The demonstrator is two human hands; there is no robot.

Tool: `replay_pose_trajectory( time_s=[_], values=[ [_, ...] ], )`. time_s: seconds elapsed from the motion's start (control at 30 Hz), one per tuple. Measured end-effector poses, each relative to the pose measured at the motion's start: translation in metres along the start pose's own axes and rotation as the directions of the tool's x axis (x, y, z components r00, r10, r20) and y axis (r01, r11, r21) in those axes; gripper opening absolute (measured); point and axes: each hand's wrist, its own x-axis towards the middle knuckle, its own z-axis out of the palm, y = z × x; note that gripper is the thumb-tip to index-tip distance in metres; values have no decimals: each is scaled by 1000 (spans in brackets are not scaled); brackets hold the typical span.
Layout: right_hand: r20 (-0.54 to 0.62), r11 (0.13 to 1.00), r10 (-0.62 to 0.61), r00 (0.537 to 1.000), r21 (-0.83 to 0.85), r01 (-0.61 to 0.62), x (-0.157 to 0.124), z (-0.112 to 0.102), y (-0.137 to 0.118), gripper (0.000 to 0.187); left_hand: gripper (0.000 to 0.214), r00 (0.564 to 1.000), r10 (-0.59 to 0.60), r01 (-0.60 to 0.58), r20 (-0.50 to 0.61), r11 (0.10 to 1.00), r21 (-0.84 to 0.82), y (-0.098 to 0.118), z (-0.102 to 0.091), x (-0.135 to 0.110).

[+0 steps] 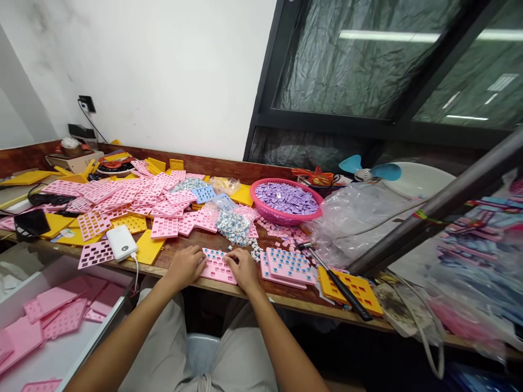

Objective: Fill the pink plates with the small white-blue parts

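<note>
A pink plastic panel [216, 265] with rows of square openings lies at the table's front edge, and small blue pieces sit in some of them. My left hand [187, 267] grips the panel's left side, its fingers curled at the edge. Over the panel's right part, my right hand [244, 268] has thumb and fingers bent together; whatever they pinch is too small to make out. Just behind lies a heap of small blue-and-white pieces [233, 226], partly in a clear bag. To the right are stacked pink panels [289, 265] set with blue pieces.
A pink basket [281, 219] holds many purple pieces. A hammer [341, 286] rests across a yellow panel [370, 296]. Pink panels [118, 190] pile up at left, near a white power bank [121, 243]. An open drawer [93, 337] holds pink panels. A metal pole [433, 209] slants at right.
</note>
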Motion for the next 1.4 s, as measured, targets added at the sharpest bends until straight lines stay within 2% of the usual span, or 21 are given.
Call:
replay_pose_trajectory(
  time_s=[0.1,0.17,0.23,0.33,0.4,0.47,0.57,0.67,0.87,1.0,1.1,1.23,1.4],
  values=[
    [-12,1000,-4,1000,-27,4,-1,1,0,12,21,999,0,-2,-37,999,-40,2,1,31],
    [-12,997,-12,1000,-71,12,-2,2,-2,11,23,997,63,-60,42,996,-63,5,8,60],
    [-6,993,-28,1000,-116,27,-4,2,-4,13,24,967,173,-156,189,983,-98,6,18,91],
    [-1,985,-48,999,-168,47,-5,2,-4,15,24,909,283,-243,307,956,-164,6,38,130],
    [9,982,-48,999,-181,49,-6,2,-3,13,27,881,321,-267,348,944,-195,4,50,144],
    [24,979,-47,999,-196,51,-6,2,-2,11,29,873,334,-270,356,938,-217,3,59,149],
    [38,971,-56,998,-233,63,-6,2,-2,11,30,887,331,-257,321,933,-252,1,62,144],
    [48,958,-84,995,-271,94,-6,0,-4,11,28,919,311,-239,243,929,-284,-1,56,131],
    [144,901,-161,976,-383,205,3,-5,-11,11,25,974,216,-179,65,915,-361,-5,25,93],
    [204,867,-166,965,-436,241,11,-4,-15,11,21,992,120,-123,-33,910,-397,-7,5,68],
    [230,862,-161,960,-441,250,14,-3,-15,12,16,996,82,-94,-47,918,-384,-10,-4,51],
    [290,851,-137,947,-454,262,18,-6,-16,11,14,997,41,-62,-58,899,-433,-14,-6,32],
    [396,741,-114,911,-577,343,25,-8,-29,19,27,993,103,-74,52,914,-399,-12,-3,23]
  ],
)
